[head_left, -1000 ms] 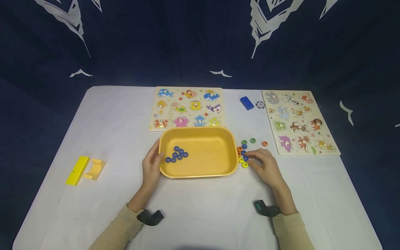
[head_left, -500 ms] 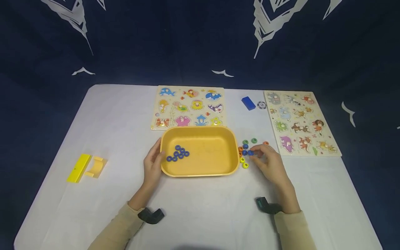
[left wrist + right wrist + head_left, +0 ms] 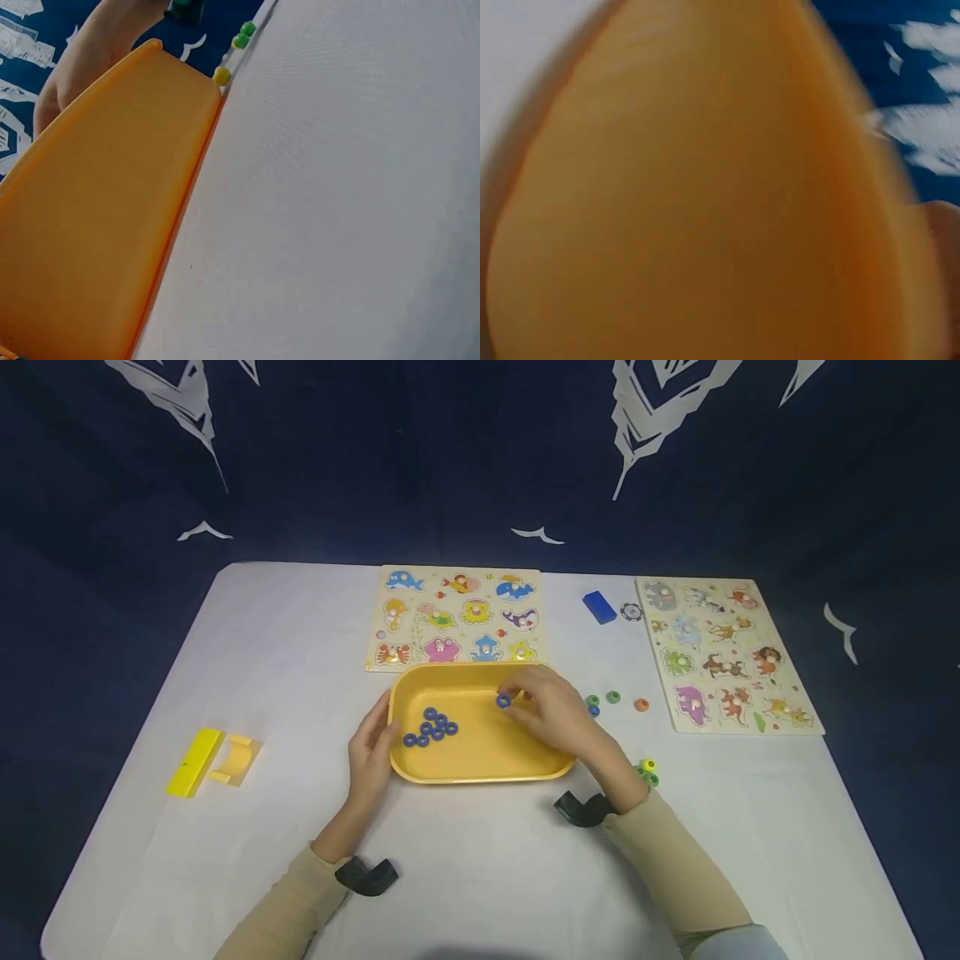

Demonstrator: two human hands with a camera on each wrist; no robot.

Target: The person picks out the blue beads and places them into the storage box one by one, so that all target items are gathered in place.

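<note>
A yellow tray (image 3: 480, 767) stands in the middle of the table, with several blue ring-shaped beads (image 3: 438, 733) in its left half. My left hand (image 3: 367, 764) grips the tray's left end, thumb over the rim and fingers outside. Over the right half of the tray, my right hand (image 3: 553, 712) pinches one blue bead (image 3: 503, 701) between thumb and fingertips. The left wrist view looks along the tray's outer side (image 3: 105, 210). In the right wrist view the tray (image 3: 697, 180) is blurred and fills most of the picture.
Loose green beads (image 3: 613, 697), an orange bead (image 3: 641, 705) and a blue one lie right of the tray; others, yellow and green (image 3: 648, 767), show beside the right forearm. Two animal puzzle boards (image 3: 457, 618), a blue block (image 3: 599, 607), a patterned disc (image 3: 632, 612) and yellow blocks (image 3: 195, 763) lie around.
My right hand has taken a blue bead from the group right of the tray and carried it left over the tray. The left hand stays on the tray's end.
</note>
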